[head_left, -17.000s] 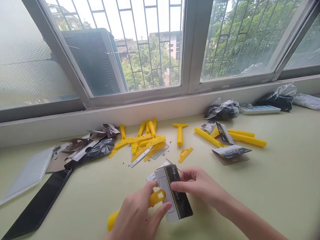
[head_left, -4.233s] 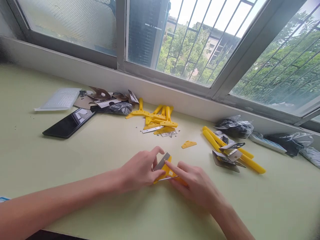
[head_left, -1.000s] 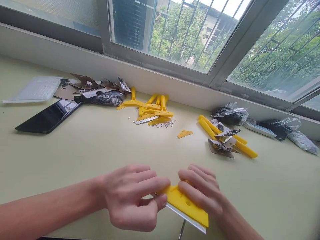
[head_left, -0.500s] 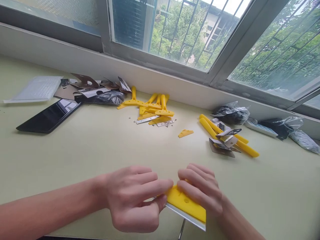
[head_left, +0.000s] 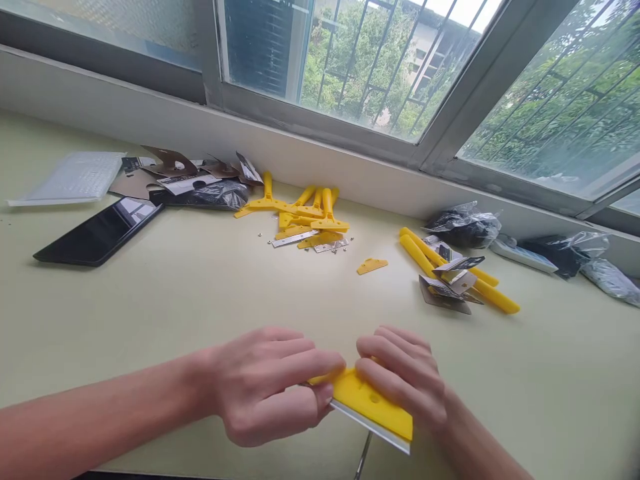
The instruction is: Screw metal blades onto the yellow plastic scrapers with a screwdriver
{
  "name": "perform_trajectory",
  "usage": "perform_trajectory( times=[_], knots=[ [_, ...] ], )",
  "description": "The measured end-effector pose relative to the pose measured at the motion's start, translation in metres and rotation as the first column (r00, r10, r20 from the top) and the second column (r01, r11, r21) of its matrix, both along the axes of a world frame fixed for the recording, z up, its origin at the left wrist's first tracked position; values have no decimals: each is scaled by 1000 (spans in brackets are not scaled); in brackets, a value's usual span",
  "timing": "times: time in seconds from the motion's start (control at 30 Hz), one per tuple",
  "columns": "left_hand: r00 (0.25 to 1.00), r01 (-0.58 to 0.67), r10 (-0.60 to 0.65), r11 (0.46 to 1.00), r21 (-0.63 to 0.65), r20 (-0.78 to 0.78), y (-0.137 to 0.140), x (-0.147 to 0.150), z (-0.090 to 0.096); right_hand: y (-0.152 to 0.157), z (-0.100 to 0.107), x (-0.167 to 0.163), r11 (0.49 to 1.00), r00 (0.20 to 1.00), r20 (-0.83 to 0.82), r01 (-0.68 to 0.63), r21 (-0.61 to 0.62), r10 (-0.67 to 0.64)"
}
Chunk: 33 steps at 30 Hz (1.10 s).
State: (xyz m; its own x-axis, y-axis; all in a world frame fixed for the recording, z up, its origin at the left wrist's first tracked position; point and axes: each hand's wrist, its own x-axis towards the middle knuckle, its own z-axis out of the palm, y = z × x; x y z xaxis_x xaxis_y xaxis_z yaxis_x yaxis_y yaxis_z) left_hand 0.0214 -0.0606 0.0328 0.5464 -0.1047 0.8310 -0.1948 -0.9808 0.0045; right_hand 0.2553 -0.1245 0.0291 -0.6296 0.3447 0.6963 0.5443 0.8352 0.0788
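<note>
Both hands are on a yellow scraper (head_left: 373, 400) low in the middle of the view, with a pale metal blade (head_left: 373, 427) along its near edge. My left hand (head_left: 280, 387) pinches its left end between thumb and index finger. Curled over the right end is my right hand (head_left: 405, 373), its thumb hidden. A thin metal shaft (head_left: 363, 457) shows beneath the blade and runs down out of view; what it belongs to is hidden. Farther back lie several yellow scrapers (head_left: 329, 213), with loose blades (head_left: 295, 239) and small screws or nuts close by.
A lone yellow plate (head_left: 373, 266) lies in mid-table. To the right are yellow handles (head_left: 493, 293) with folded cards (head_left: 445, 295) and bagged black items (head_left: 463, 225). At left are a black tablet-like object (head_left: 97, 233), cardboard packaging (head_left: 173, 170) and a clear plastic pack (head_left: 70, 178).
My left hand has shifted slightly upward, its thumb closer to the index finger. The scraper has tilted a little, so less of the blade's face shows. My right hand stays nearly still.
</note>
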Motion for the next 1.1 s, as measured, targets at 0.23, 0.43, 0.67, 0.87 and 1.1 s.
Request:
perform_trajectory(
  times=[0.23, 0.43, 0.67, 0.87, 1.1],
  knots=[
    [999, 12, -11, 1000, 16, -45, 2, -1, 4, 2, -2, 0, 1000, 1000, -16, -10, 6, 10],
    [996, -3, 4, 1000, 9, -94, 0, -4, 5, -1, 0, 0, 1000, 1000, 0, 22, 10, -22],
    [997, -17, 16, 1000, -26, -75, -2, -4, 1, 2, 1, -3, 999, 997, -75, -18, -34, 16],
    [993, -91, 89, 995, -30, -74, -6, -2, -3, -5, 0, -3, 998, 987, -159, -14, -62, 4],
    [995, 103, -98, 975, -199, 35, 3, 9, -16, -11, -1, 1, 1000, 995, -101, 21, 16, -19]
  ],
)
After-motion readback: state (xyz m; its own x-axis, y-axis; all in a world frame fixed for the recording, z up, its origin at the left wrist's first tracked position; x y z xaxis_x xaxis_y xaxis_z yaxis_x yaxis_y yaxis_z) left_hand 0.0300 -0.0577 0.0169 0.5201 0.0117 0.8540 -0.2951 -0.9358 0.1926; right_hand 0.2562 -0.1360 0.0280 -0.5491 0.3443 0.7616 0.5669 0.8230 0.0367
